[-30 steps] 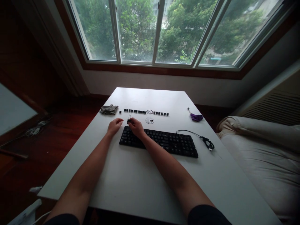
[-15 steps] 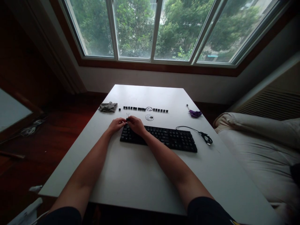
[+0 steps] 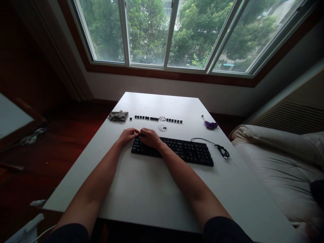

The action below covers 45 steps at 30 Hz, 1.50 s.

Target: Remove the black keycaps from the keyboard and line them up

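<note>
- Head view: keyboard lies just below frame centre; likely light, stiff. Hold its 2 short ends.
- Your left hand and right hand nearly meet at its upper-left corner; whether they pinch anything cannot be told.

L hand & R hand nearly tog., fingers bent. Arms extended fwd., converging; elbows slightly flexed, R hand approx. palm down.
</note>
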Tool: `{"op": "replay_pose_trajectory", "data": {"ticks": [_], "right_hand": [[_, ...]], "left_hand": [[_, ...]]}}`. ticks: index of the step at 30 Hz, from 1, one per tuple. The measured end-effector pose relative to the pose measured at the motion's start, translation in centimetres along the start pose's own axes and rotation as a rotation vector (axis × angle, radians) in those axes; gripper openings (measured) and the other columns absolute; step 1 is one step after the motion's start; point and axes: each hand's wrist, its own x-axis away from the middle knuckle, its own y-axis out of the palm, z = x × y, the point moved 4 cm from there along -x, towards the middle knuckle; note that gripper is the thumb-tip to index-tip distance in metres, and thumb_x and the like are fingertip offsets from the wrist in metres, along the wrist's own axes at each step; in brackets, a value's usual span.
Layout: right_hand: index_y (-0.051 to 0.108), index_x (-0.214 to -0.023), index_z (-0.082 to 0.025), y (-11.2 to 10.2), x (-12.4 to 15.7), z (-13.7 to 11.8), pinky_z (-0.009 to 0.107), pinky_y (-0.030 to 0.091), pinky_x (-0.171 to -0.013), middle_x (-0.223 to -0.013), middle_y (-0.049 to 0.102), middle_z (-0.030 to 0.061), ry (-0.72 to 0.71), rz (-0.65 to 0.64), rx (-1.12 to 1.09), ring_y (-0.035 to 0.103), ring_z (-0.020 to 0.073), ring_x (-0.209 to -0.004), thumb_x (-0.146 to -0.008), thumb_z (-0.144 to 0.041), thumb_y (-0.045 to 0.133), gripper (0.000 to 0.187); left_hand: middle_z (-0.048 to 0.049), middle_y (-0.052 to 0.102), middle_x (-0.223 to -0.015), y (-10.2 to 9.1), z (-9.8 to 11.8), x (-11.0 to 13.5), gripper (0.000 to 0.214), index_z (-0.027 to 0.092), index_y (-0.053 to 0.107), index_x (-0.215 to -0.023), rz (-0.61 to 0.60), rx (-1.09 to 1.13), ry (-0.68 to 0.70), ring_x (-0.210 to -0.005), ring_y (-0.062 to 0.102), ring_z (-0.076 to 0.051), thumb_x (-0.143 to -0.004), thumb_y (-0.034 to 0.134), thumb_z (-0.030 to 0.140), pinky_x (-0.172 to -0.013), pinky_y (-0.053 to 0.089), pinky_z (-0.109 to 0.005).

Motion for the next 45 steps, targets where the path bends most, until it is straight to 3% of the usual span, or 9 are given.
{"op": "replay_pose_trajectory", "data": {"ticks": [5,11,14,19,24,28,38,43,45], "right_hand": [[0.062,-0.086,-0.022,0.2,0.0,0.6,0.025,0.036,-0.065,-0.074,0.059,-0.0004,0.063,0.054,-0.002,0.049,0.0147,-0.065,-0.083,-0.020,0.058,0.005],[0.064,-0.096,-0.022,0.8,0.1,-0.1,0.025,0.039,-0.072,-0.090,0.065,0.0035,-0.068,-0.034,0.187,0.056,0.0170,-0.078,-0.084,-0.019,0.059,0.013],[0.063,-0.097,-0.021,0.9,0.2,-0.2,0.025,0.041,-0.073,-0.091,0.065,0.0041,-0.068,-0.023,0.202,0.057,0.0174,-0.081,-0.085,-0.018,0.058,0.014],[0.061,-0.091,-0.022,0.7,0.1,0.7,0.026,0.045,-0.071,-0.089,0.067,0.0035,0.041,0.092,0.006,0.060,0.0161,-0.076,-0.088,-0.024,0.057,0.005],[0.052,-0.095,-0.024,0.3,-0.1,3.3,0.026,0.051,-0.066,-0.084,0.070,0.0012,0.277,0.336,-0.321,0.065,0.0151,-0.072,-0.096,-0.039,0.049,0.016],[0.046,-0.096,-0.025,0.4,-0.3,4.9,0.025,0.051,-0.060,-0.076,0.068,-0.0018,0.379,0.396,-0.464,0.064,0.0138,-0.063,-0.097,-0.043,0.045,0.018],[0.060,-0.101,-0.023,0.3,-0.1,5.3,0.026,0.047,-0.064,-0.064,0.060,-0.0030,0.392,0.336,-0.315,0.061,0.0154,-0.062,-0.098,-0.044,0.043,0.028],[0.067,-0.101,-0.022,0.1,-0.3,5.6,0.026,0.049,-0.064,-0.088,0.066,0.0032,0.352,0.393,-0.288,0.064,0.0151,-0.071,-0.097,-0.042,0.045,0.030],[0.066,-0.111,-0.022,0.1,-0.3,5.7,0.026,0.051,-0.063,-0.092,0.066,0.0035,0.357,0.395,-0.316,0.064,0.0139,-0.069,-0.096,-0.039,0.048,0.029]], "left_hand": [[-0.0028,0.074,-0.097,0.0,-0.1,0.0,0.027,0.025,0.076,-0.102,-0.006,0.002,-0.006,-0.083,0.064,-0.019,-0.084,0.062,0.040,-0.079,0.052,-0.030],[-0.0026,0.073,-0.091,0.1,-0.3,0.0,0.029,0.023,0.076,-0.104,0.019,0.010,0.022,-0.076,0.061,-0.016,-0.085,0.062,0.040,-0.074,0.050,-0.028],[-0.0029,0.074,-0.092,0.0,-0.3,-0.1,0.029,0.022,0.077,-0.103,0.035,0.014,0.026,-0.075,0.061,-0.016,-0.086,0.063,0.040,-0.074,0.049,-0.027],[-0.0031,0.074,-0.093,0.0,-0.1,0.0,0.027,0.023,0.077,-0.102,0.038,0.032,0.016,-0.075,0.061,-0.016,-0.085,0.064,0.039,-0.073,0.049,-0.027],[-0.0031,0.073,-0.098,-0.1,0.2,0.1,0.028,0.024,0.076,-0.106,-0.017,0.057,0.033,-0.076,0.060,-0.015,-0.088,0.062,0.039,-0.074,0.048,-0.027],[-0.0051,0.071,-0.102,-0.3,0.3,0.0,0.034,0.022,0.074,-0.113,-0.105,0.087,0.054,-0.078,0.059,-0.015,-0.086,0.064,0.041,-0.074,0.049,-0.027],[-0.0054,0.068,-0.099,0.1,0.0,-0.1,0.039,0.021,0.072,-0.117,-0.169,0.154,0.081,-0.078,0.057,-0.015,-0.085,0.069,0.042,-0.074,0.048,-0.027],[-0.0066,0.068,-0.104,0.1,0.1,-0.2,0.033,0.020,0.075,-0.110,-0.172,0.159,0.103,-0.081,0.058,-0.016,-0.085,0.068,0.041,-0.075,0.048,-0.027],[-0.0061,0.068,-0.104,0.1,0.0,-0.2,0.031,0.021,0.075,-0.109,-0.167,0.155,0.103,-0.081,0.058,-0.015,-0.085,0.067,0.038,-0.076,0.048,-0.027]]}}
